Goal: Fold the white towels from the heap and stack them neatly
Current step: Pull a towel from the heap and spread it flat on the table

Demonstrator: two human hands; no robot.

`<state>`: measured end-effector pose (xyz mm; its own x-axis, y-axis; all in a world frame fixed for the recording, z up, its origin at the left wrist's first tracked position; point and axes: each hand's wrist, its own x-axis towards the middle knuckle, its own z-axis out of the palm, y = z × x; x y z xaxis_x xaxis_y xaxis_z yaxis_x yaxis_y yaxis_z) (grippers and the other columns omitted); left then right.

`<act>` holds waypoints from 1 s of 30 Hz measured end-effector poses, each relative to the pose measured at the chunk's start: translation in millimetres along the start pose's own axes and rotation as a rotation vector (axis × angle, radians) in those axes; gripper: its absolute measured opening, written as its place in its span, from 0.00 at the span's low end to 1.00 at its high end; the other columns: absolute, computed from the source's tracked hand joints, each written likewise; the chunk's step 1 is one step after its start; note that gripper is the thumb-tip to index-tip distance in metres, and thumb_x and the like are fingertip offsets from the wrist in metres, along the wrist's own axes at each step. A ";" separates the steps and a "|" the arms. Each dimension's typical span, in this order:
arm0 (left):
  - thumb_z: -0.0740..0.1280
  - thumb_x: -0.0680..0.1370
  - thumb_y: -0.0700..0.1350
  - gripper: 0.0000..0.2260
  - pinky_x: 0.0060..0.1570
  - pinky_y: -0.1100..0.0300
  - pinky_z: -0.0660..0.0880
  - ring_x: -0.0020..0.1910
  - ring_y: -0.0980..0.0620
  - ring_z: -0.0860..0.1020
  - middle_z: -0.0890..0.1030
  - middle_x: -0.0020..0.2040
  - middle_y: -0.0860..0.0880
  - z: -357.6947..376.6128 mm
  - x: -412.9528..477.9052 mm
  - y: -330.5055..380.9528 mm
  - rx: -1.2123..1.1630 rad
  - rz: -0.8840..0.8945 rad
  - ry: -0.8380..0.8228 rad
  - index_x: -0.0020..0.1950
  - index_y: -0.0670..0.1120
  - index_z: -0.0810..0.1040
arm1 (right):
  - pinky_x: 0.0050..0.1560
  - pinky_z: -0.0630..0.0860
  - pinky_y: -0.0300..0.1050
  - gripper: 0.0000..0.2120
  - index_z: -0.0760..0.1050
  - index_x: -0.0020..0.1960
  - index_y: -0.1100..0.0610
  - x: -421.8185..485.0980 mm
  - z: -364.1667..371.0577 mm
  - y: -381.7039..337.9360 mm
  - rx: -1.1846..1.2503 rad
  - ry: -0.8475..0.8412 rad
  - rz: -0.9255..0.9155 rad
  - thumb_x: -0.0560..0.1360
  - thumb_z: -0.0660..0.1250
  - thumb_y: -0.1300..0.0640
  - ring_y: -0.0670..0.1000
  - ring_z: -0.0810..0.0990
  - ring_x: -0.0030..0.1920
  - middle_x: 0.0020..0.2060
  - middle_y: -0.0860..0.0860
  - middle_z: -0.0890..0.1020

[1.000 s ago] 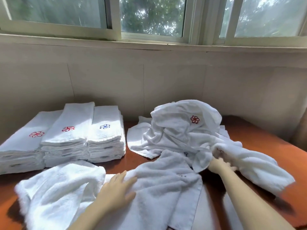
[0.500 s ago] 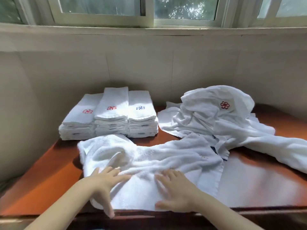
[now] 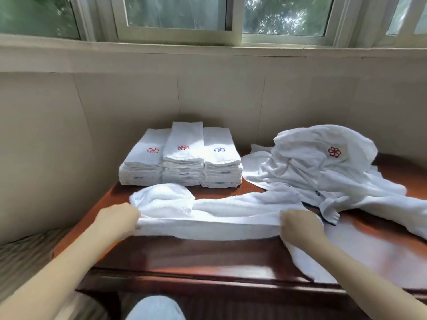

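One wooden table (image 3: 208, 257) with a glossy red-brown top fills the lower half of the view, pushed against a pale wall (image 3: 219, 95) under one row of windows (image 3: 175, 15) that runs behind the table's far edge. On the table's far right lies one loose heap (image 3: 323, 167) of white towels, crumpled and overlapping so that the number in it cannot be told; one red flower emblem shows on its top fold. Across the table's middle, nearer its front edge, one white towel (image 3: 208, 225) is stretched sideways, its left end bunched into a rounded fold and its right end trailing over the table's front right. At the table's far left stand three stacks (image 3: 182, 158) of folded white towels, side by side and touching; the top towels carry a red, a red and a blue emblem, left to right. Two hands work the stretched towel. The left hand (image 3: 117, 218) grasps its left end with fingers curled in around the cloth, knuckles up. The right hand (image 3: 298, 227) grasps its right end in the same clenched way; the fingertips are hidden in the fabric. Between them the towel's near edge is pulled into a taut, raised line. Both bare forearms reach in over the table's front edge. One knee (image 3: 154, 308) in pale blue cloth shows below the table's front.
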<state>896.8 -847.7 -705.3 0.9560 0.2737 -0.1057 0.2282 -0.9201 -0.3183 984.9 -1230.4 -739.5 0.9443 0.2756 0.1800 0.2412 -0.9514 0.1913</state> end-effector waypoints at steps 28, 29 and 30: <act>0.66 0.76 0.54 0.16 0.59 0.68 0.67 0.60 0.57 0.72 0.73 0.61 0.54 33.9 -37.9 -40.7 -0.370 0.284 -0.319 0.63 0.55 0.73 | 0.54 0.74 0.39 0.25 0.79 0.55 0.49 -17.5 -25.4 51.5 0.354 -0.671 -0.091 0.72 0.51 0.69 0.46 0.78 0.47 0.54 0.49 0.82; 0.64 0.78 0.54 0.19 0.62 0.65 0.65 0.63 0.56 0.70 0.71 0.65 0.53 45.6 -33.4 -29.4 -0.399 0.265 -0.227 0.68 0.54 0.69 | 0.58 0.71 0.38 0.23 0.77 0.59 0.49 -16.2 -11.4 42.6 0.342 -0.516 -0.101 0.75 0.53 0.67 0.45 0.77 0.52 0.59 0.48 0.80; 0.61 0.79 0.55 0.20 0.64 0.62 0.64 0.65 0.54 0.69 0.69 0.67 0.53 55.4 -29.5 -17.5 -0.424 0.238 -0.129 0.70 0.53 0.66 | 0.62 0.69 0.40 0.19 0.74 0.64 0.50 -16.1 2.6 33.6 0.342 -0.395 -0.107 0.78 0.54 0.63 0.46 0.75 0.59 0.63 0.48 0.77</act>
<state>854.3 -824.2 -748.8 0.9661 0.0501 -0.2533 0.0870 -0.9868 0.1369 978.3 -1267.2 -738.5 0.9069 0.3636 -0.2129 0.3377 -0.9294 -0.1489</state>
